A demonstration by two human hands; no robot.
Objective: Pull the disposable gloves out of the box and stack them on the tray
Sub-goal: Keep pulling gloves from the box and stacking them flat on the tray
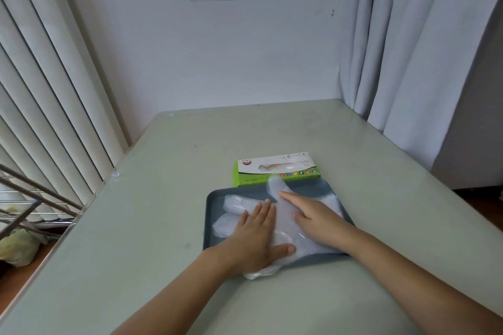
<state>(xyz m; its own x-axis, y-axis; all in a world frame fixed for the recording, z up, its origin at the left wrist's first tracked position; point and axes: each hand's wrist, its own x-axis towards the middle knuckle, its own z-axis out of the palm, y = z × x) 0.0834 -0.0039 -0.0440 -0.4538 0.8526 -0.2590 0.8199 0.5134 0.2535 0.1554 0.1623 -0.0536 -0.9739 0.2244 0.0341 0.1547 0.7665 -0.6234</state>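
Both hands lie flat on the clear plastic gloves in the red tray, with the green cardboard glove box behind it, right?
No: the head view shows a dark grey-blue plastic tray, not red. Left hand and right hand lie flat on the clear plastic gloves.

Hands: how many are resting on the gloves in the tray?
2. The left hand lies flat on the near left of the gloves; the right hand lies flat on their right side, fingers pointing toward the box. None seems hidden.
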